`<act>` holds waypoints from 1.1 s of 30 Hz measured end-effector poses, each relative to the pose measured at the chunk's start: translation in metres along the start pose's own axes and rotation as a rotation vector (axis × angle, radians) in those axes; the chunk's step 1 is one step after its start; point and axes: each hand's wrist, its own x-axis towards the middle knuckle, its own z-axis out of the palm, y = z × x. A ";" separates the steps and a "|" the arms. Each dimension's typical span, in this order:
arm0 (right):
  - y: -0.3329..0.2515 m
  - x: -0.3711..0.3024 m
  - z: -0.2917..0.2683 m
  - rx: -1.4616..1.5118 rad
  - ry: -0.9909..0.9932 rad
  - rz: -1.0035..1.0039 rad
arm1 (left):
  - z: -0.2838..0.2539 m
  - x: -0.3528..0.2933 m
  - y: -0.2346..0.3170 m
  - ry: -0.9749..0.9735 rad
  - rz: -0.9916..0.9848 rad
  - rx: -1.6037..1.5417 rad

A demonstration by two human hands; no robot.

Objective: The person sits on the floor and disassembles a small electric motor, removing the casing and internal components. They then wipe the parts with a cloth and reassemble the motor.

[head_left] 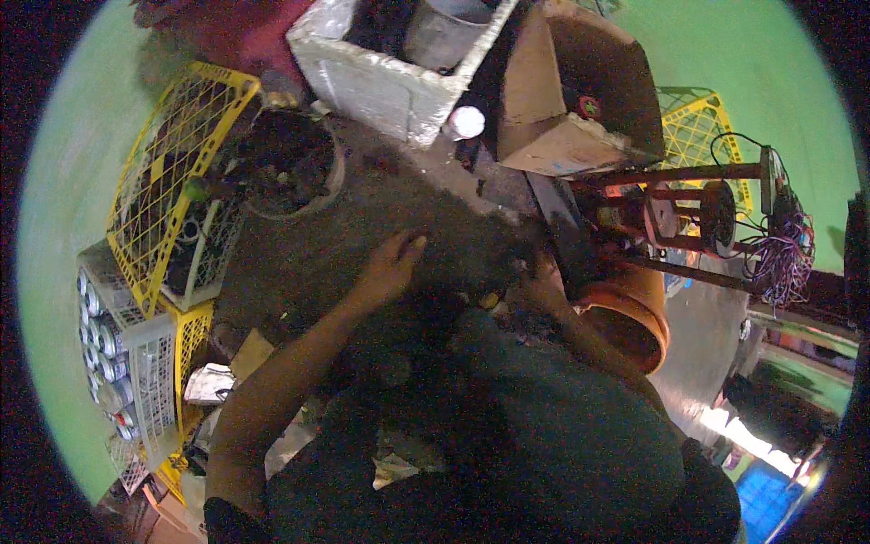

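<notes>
Reaching low over dark ground (pixel 299 245), apparently mid-reach, with left hand (pixel 390 269) loosely open, right hand (pixel 542 286) by small debris (pixel 490 300) near an orange bucket (pixel 634 288), grip impossible to tell; probably needing careful fingertip placement.

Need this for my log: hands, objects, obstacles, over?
Left hand: nothing visibly held. Right hand: low, dim, grip unclear. Orange bucket close on its right.

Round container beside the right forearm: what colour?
Orange; the container shows best in the head view.
</notes>
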 end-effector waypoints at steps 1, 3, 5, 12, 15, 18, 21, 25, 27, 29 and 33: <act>-0.004 0.007 -0.011 0.182 -0.135 0.162 | 0.005 0.002 -0.001 -0.008 -0.014 0.035; -0.013 0.020 -0.036 0.542 -0.400 0.493 | 0.012 0.003 0.005 -0.055 -0.055 -0.022; -0.004 0.006 -0.007 0.333 -0.256 0.517 | 0.015 0.006 0.024 -0.135 -0.095 -0.036; -0.011 -0.015 -0.012 0.187 -0.508 -0.096 | 0.030 0.016 -0.001 -0.130 -0.036 0.089; -0.079 0.000 -0.077 0.199 -0.721 -0.104 | 0.037 0.017 -0.021 -0.120 -0.016 0.120; -0.096 0.008 -0.078 0.133 -0.864 -0.024 | 0.035 0.014 -0.005 -0.170 -0.081 0.126; -0.078 0.002 -0.055 0.232 -0.757 -0.057 | 0.037 0.014 0.001 -0.174 -0.033 0.113; -0.094 0.037 -0.094 0.470 -0.456 -0.063 | 0.040 0.016 -0.001 -0.192 -0.040 0.111; -0.081 0.040 -0.081 0.329 -0.406 -0.018 | 0.037 0.015 0.007 -0.240 -0.079 0.048; -0.083 0.044 -0.079 0.236 -0.270 0.003 | 0.037 0.016 0.006 -0.242 -0.079 0.042; -0.102 0.073 -0.096 0.581 -0.019 -0.106 | 0.040 0.014 -0.002 -0.174 -0.020 0.263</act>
